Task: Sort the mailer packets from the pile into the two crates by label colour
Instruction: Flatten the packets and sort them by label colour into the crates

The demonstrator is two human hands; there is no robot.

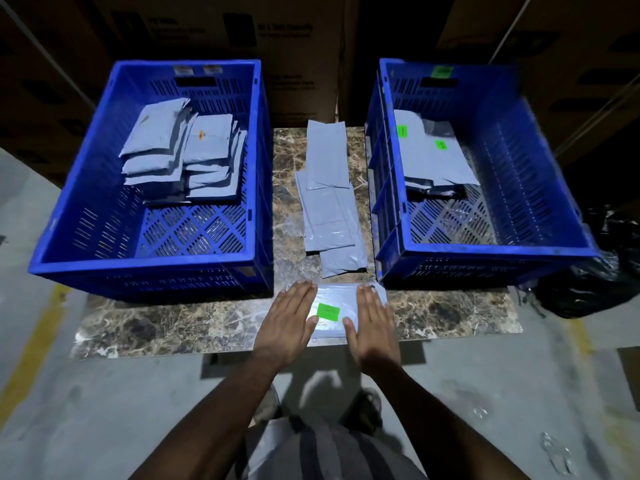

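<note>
**Green-labelled packet pressed flat at the table's near edge**

A grey mailer packet (332, 315) with a green label (328, 311) is seen lying flat on the marbled table (173, 323), just below centre of the frame. It is framed by both hands: the left hand (289, 317) is laid flat on its left end and the right hand (372, 322) on its right end, palms down, fingers stretched out and together. Nothing is clasped; the packet is only pressed against the tabletop.

Above it, in the middle of the frame, the pile of packets (329, 202) is spread in an overlapping strip running toward the top, between the two crates. No labels can be made out on these.

At upper left, the left blue crate (152, 258) is seen with a stack of grey packets at its far end; a small orange mark (201, 134) is visible on one. At upper right, the right blue crate (502, 251) holds fewer packets, two of them marked with green labels (401, 130). A green tag (441, 71) is stuck on that crate's far wall.

A black plastic bag (595, 285) is seen at the right edge, on the floor beside the table.
</note>
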